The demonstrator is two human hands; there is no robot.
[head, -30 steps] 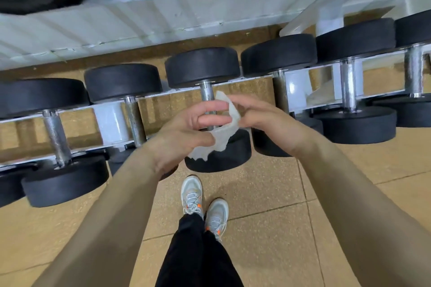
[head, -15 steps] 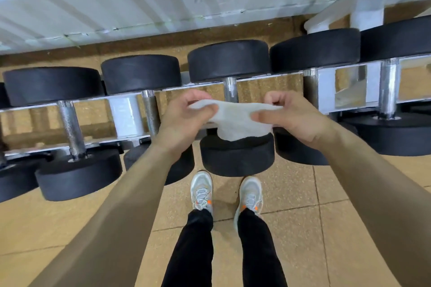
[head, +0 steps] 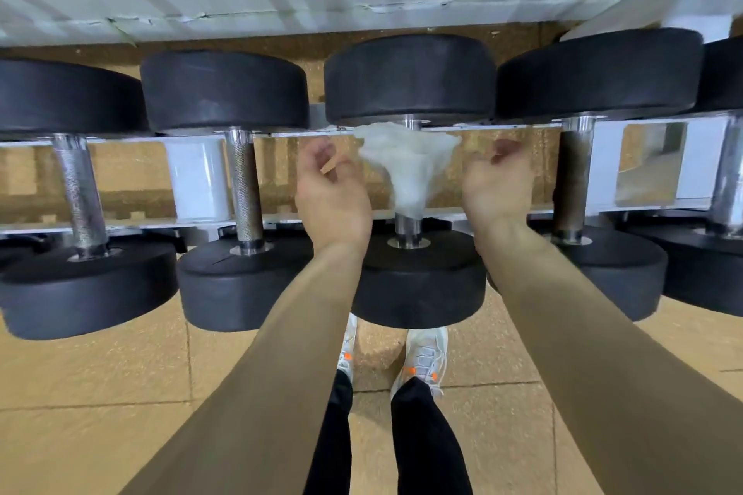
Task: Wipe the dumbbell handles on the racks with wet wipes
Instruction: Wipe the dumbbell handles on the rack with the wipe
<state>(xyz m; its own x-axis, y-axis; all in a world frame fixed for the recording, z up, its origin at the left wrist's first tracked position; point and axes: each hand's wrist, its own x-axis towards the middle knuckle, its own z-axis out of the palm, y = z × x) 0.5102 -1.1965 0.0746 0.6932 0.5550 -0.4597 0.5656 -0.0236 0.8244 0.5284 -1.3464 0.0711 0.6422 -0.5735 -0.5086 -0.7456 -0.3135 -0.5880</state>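
wet wipe (head: 410, 169) draped on middle dumbbell handle (head: 407, 227) | left hand (head: 331, 193) loosely curled, empty | right hand (head: 496, 183) same

Wet wipe (head: 408, 163): translucent white, draped over the handle of the centre dumbbell (head: 414, 277). Centre dumbbell: matte black heads, polished silver collars. Dumbbell just left of it (head: 243, 185): grey handle with fine cross-hatched knurling. Dumbbell just right (head: 573, 189): dull brownish handle. Rack (head: 197, 181): white uprights, silvery rails. Floor (head: 92, 374) below the rack: speckled tan tiles, thin dark seams. Shoes (head: 422, 358): pale grey, orange accents. Trousers (head: 426, 442): black.
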